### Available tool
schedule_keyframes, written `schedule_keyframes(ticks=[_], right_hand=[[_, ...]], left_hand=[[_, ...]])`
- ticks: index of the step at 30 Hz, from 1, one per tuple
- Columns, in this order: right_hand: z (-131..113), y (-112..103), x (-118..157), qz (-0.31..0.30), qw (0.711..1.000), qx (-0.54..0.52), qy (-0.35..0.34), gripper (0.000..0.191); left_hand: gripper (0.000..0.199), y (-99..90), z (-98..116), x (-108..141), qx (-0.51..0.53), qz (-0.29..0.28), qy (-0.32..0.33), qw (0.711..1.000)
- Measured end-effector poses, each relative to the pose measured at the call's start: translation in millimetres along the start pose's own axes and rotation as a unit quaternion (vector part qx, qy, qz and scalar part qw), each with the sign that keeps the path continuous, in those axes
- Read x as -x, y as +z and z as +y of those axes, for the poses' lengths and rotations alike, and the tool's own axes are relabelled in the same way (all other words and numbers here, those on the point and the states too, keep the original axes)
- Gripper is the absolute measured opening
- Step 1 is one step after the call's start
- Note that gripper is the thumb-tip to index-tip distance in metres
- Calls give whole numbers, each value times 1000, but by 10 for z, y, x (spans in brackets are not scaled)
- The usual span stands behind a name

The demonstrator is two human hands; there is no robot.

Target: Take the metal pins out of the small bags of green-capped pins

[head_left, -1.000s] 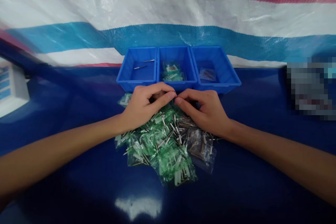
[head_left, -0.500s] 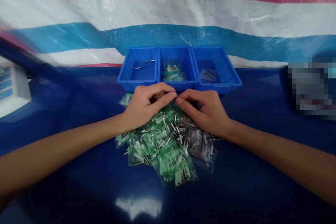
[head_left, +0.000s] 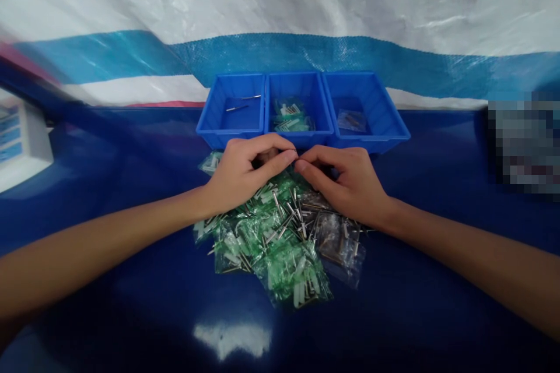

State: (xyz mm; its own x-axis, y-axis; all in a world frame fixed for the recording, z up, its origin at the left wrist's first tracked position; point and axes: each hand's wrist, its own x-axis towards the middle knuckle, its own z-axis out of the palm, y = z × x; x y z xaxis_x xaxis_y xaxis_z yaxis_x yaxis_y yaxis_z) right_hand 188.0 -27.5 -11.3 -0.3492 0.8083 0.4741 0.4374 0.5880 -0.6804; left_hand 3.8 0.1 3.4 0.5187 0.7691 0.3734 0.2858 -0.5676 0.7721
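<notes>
My left hand (head_left: 249, 170) and my right hand (head_left: 345, 178) curl close together just in front of the blue bins, with fingertips almost meeting. Both rest over the back of a heap of small clear plastic bags (head_left: 280, 239) holding green-capped metal pins. The curled fingers hide whatever lies between them, so I cannot tell if either hand holds something. Three blue plastic bins stand side by side. The left bin (head_left: 230, 128) holds loose metal pins (head_left: 237, 108), the middle bin (head_left: 280, 84) holds green bags (head_left: 292, 118), and the right bin (head_left: 371, 84) holds one small clear bag (head_left: 351, 120).
The heap and bins sit on a glossy dark blue table (head_left: 131, 145). A striped woven plastic sheet (head_left: 306, 17) hangs behind them. A white boxy object (head_left: 24, 140) stands at the far left, and a pixelated object (head_left: 525, 143) lies at the right.
The whole view has shifted slightly, with the bins appearing a little higher and further right. My hands have barely moved relative to the heap.
</notes>
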Motion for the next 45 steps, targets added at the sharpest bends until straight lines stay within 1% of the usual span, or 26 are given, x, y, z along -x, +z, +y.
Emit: schedule_keyframes(ticks=[9, 19, 24, 27, 34, 39, 45], right_hand=[[-12, -3, -13, -6, 1000, -1, 5, 23], [-16, 6, -11, -3, 1000, -4, 7, 22], [-18, 7, -12, 1, 1000, -9, 13, 22], [-16, 10, -6, 5, 1000, -17, 13, 22], [-7, 13, 3, 3, 1000, -27, 14, 19], [-5, 9, 2, 4, 1000, -28, 7, 18], [-7, 6, 0, 2, 999, -31, 18, 15]], left_hand=[[13, -3, 12, 2, -3, -1, -9, 1000], [14, -8, 8, -5, -4, 0, 2, 1000], [9, 2, 1, 6, 34, 10, -5, 999], [12, 11, -9, 14, 61, 21, 2, 998], [9, 3, -20, 10, 43, 12, 13, 999], [8, 6, -23, 12, 55, 17, 15, 998], [9, 14, -39, 18, 69, 17, 9, 997]])
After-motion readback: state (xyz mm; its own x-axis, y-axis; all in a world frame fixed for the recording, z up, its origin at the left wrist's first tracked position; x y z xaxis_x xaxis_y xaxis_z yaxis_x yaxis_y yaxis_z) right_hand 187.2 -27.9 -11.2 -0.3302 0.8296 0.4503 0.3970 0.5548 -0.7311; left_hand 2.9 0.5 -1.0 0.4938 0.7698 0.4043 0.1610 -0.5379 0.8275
